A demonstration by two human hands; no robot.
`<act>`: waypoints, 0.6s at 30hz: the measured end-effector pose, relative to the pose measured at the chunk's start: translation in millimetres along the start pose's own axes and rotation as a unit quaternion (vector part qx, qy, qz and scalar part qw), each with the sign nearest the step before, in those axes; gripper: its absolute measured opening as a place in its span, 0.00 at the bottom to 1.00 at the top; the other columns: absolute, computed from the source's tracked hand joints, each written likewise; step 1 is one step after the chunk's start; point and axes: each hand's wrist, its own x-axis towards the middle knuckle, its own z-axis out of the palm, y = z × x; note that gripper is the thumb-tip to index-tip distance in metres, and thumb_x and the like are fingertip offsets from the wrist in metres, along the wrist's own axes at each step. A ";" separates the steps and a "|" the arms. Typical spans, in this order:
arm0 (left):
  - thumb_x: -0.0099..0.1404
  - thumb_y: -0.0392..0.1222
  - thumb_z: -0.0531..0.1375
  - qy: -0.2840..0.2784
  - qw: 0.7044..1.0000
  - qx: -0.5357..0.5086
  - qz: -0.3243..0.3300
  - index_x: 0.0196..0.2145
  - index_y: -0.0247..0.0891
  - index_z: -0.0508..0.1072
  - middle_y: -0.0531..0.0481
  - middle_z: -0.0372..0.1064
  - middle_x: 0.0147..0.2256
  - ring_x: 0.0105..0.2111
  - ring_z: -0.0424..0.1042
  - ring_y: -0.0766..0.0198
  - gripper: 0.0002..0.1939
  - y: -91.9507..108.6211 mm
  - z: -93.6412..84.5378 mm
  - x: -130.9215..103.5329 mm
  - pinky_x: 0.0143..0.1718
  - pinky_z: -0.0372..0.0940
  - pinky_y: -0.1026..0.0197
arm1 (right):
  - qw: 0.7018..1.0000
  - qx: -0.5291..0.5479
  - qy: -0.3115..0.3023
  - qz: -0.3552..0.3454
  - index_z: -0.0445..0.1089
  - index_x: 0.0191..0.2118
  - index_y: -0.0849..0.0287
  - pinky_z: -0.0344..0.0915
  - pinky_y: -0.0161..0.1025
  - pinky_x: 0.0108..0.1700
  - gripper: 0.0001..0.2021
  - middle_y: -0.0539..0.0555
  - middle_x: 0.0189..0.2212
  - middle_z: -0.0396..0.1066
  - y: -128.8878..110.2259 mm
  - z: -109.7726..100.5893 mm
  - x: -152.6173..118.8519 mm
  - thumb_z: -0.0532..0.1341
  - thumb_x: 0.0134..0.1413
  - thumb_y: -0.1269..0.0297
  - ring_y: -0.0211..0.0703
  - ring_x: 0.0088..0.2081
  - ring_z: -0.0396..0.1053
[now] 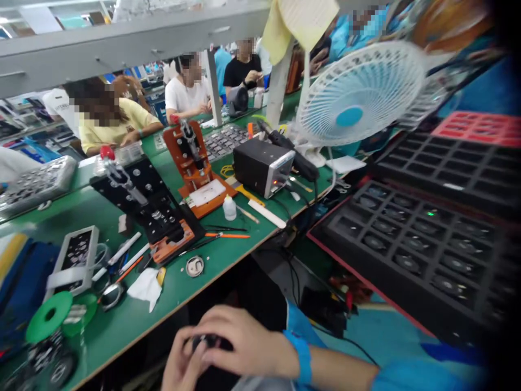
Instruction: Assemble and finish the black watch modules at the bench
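Below the bench edge, close to my body, both hands come together around a small dark object (pixel 208 341). My left hand (pixel 179 361) is closed on it from the left. My right hand (pixel 240 339), with a blue band at the wrist, curls over it from above and the right. Fingers cover most of the object, so its kind cannot be made out. On the bench just beyond lies a round metal-rimmed part (pixel 195 266), apart from both hands.
The green bench (pixel 228 255) carries a black toggle-clamp jig (pixel 150 201), an orange jig (pixel 199 168), a black control box (pixel 262 165), a small bottle (pixel 229 208) and a solder spool (pixel 49 316). A fan (pixel 358 103) and compartment trays (pixel 411 244) stand right. People sit opposite.
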 end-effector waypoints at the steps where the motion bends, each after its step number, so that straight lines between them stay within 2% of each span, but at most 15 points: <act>1: 0.54 0.61 0.75 -0.031 0.999 -0.008 0.004 0.42 0.39 0.76 0.44 0.80 0.37 0.41 0.82 0.50 0.28 4.3 4.6 -1.7 0.41 0.77 0.57 | 1.000 0.012 0.020 0.009 0.73 0.62 0.52 0.73 0.38 0.54 0.20 0.56 0.51 0.76 -4.7 -7.3 -2.0 0.65 0.68 0.56 0.43 0.50 0.76; 3: 0.57 0.58 0.74 -0.095 0.995 0.004 0.013 0.43 0.37 0.75 0.43 0.80 0.40 0.43 0.81 0.54 0.26 13.2 12.3 -2.9 0.46 0.75 0.58 | 0.997 0.033 0.060 0.020 0.73 0.60 0.51 0.72 0.39 0.55 0.18 0.56 0.50 0.76 -9.0 -18.4 -6.6 0.65 0.68 0.60 0.43 0.51 0.75; 5: 0.62 0.55 0.72 -0.112 0.993 0.016 0.019 0.44 0.37 0.74 0.45 0.79 0.39 0.43 0.80 0.56 0.22 19.3 16.2 -3.6 0.49 0.74 0.57 | 0.995 0.042 0.090 0.016 0.74 0.58 0.54 0.73 0.38 0.52 0.16 0.56 0.48 0.76 -8.1 -23.8 -10.1 0.66 0.68 0.63 0.41 0.48 0.75; 9: 0.67 0.52 0.69 -0.103 0.994 0.025 0.030 0.44 0.38 0.73 0.46 0.78 0.38 0.40 0.78 0.61 0.17 18.7 14.6 -11.0 0.45 0.74 0.62 | 0.994 0.037 0.100 -0.010 0.74 0.55 0.57 0.73 0.36 0.50 0.12 0.55 0.45 0.77 -5.0 -23.7 -12.0 0.64 0.69 0.68 0.40 0.46 0.75; 14: 0.67 0.48 0.70 -0.076 0.995 0.037 0.046 0.45 0.39 0.73 0.49 0.77 0.37 0.37 0.76 0.67 0.16 10.9 9.2 -19.6 0.41 0.71 0.68 | 0.995 0.016 0.086 -0.048 0.74 0.55 0.57 0.74 0.37 0.51 0.12 0.55 0.46 0.77 -4.8 -21.0 -8.0 0.63 0.69 0.70 0.40 0.48 0.75; 18: 0.68 0.47 0.69 -0.069 0.995 0.051 0.046 0.45 0.39 0.73 0.49 0.79 0.38 0.37 0.77 0.68 0.14 11.6 7.2 -21.6 0.39 0.71 0.70 | 0.994 -0.023 0.069 -0.087 0.75 0.55 0.56 0.75 0.38 0.46 0.12 0.55 0.46 0.78 -3.9 -20.9 -6.2 0.63 0.69 0.72 0.40 0.45 0.75</act>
